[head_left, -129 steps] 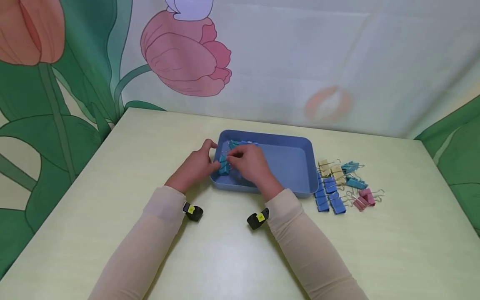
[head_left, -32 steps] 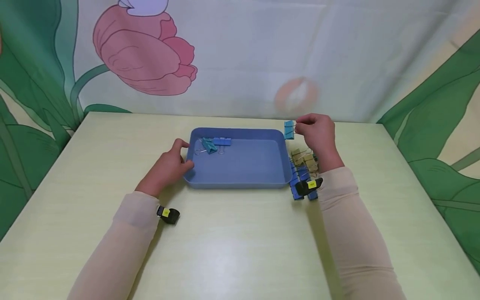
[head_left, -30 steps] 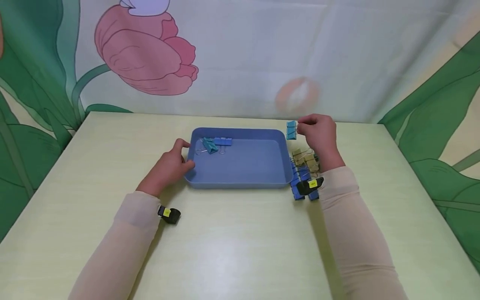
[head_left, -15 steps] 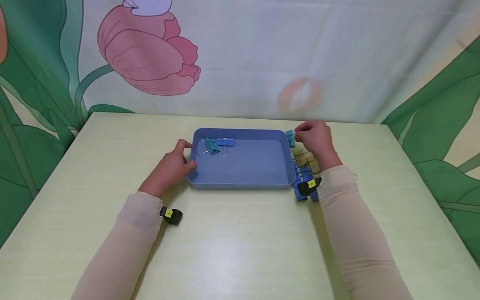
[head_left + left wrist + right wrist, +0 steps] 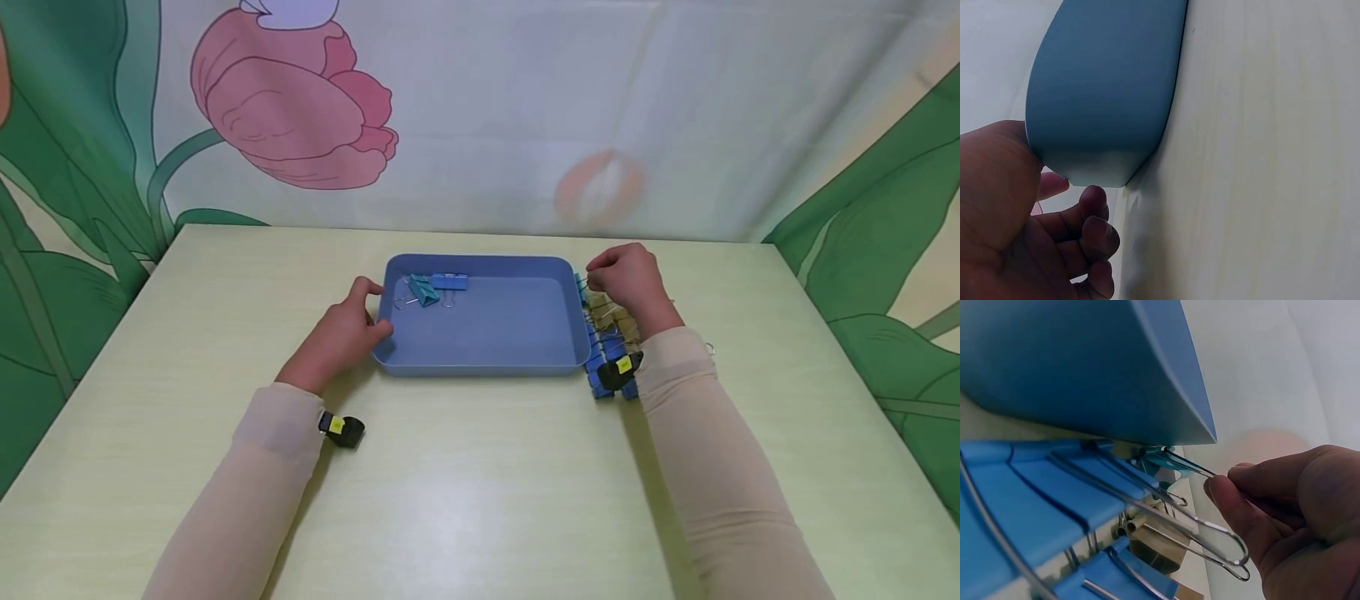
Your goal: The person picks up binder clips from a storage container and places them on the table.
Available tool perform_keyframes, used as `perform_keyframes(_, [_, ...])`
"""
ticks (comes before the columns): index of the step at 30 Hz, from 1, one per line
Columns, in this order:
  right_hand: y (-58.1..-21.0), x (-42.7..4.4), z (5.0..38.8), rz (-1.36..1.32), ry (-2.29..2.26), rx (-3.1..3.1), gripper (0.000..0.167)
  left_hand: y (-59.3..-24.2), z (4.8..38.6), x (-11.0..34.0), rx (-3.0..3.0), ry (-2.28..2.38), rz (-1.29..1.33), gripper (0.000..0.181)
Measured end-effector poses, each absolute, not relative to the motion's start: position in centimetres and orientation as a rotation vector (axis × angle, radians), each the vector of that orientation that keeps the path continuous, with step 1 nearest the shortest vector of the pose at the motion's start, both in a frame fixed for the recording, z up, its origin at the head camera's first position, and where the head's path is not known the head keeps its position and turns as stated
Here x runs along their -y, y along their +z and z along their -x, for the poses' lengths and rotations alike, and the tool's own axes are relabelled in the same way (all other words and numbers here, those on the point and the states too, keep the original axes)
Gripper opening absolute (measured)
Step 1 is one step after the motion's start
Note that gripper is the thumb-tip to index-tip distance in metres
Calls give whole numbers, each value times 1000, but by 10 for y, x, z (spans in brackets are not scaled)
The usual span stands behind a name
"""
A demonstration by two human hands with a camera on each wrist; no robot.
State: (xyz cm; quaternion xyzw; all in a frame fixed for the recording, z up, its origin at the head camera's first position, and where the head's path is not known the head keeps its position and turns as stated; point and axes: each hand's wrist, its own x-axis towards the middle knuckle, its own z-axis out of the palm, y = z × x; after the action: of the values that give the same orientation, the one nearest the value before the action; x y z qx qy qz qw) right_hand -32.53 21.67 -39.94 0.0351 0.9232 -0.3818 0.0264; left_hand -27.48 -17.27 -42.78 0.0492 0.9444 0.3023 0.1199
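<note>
My left hand [image 5: 333, 337] holds the left end of a blue tray [image 5: 480, 371], thumb at the rim, the other fingers loosely curled by the outer wall in the left wrist view. Inside the tray, near its back left corner, lie a teal binder clip [image 5: 423, 290] and a blue binder clip [image 5: 450, 282]. Just outside the tray's right end, my right hand [image 5: 633, 279] pinches the wire handle of another teal binder clip [image 5: 1163, 458] between thumb and forefinger. That clip sits low beside the tray wall, at the far end of the clip rows, partly hidden in the head view.
Along the tray's right side lie blue binder clips [image 5: 600, 367] and yellowish ones [image 5: 611, 315], partly covered by my right wrist and its camera. Wire handles stick out from them. A printed flower cloth [image 5: 487, 125] hangs behind the table's [image 5: 450, 483] back edge.
Earlier my right hand was inside the tray, at a teal clip by its left end. That clip travelled right, out past the tray, and came down beside it. The left hand stays at the tray.
</note>
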Motion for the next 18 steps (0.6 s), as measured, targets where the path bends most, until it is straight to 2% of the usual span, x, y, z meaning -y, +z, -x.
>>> perform_keyframes(18, [-399, -222, 324, -72, -1021, -2907, 25, -427, 274, 171, -2766, 884, -150, 56])
